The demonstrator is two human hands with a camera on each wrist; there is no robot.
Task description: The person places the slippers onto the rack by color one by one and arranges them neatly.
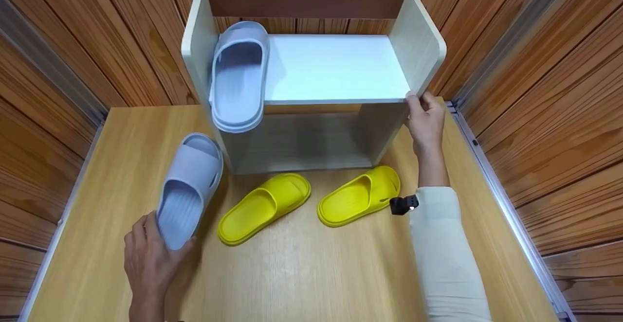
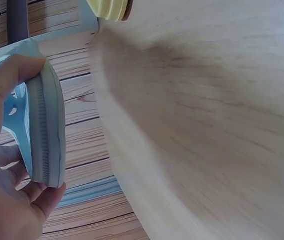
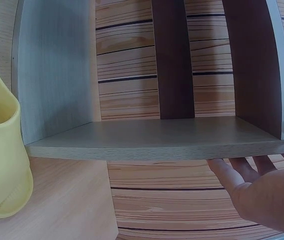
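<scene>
My left hand (image 1: 151,256) grips a grey slide slipper (image 1: 187,186) by its heel end, raised above the wooden floor at the left. In the left wrist view the thumb lies on one edge of the slipper's sole (image 2: 47,130) and the fingertips on the other. A second grey slipper (image 1: 239,79) lies on the upper shelf at its left end, heel toward me. With thumb and fingers, my right hand (image 1: 428,122) holds the right side panel of the small shoe rack (image 1: 336,69) where the upper shelf meets it.
Two yellow slippers (image 1: 265,207) (image 1: 360,195) lie on the wooden floor (image 1: 302,278) before the rack, toes pointing up and right. Wood-plank walls (image 1: 574,117) enclose the left, back and right. A metal rail (image 1: 506,215) runs along the right edge.
</scene>
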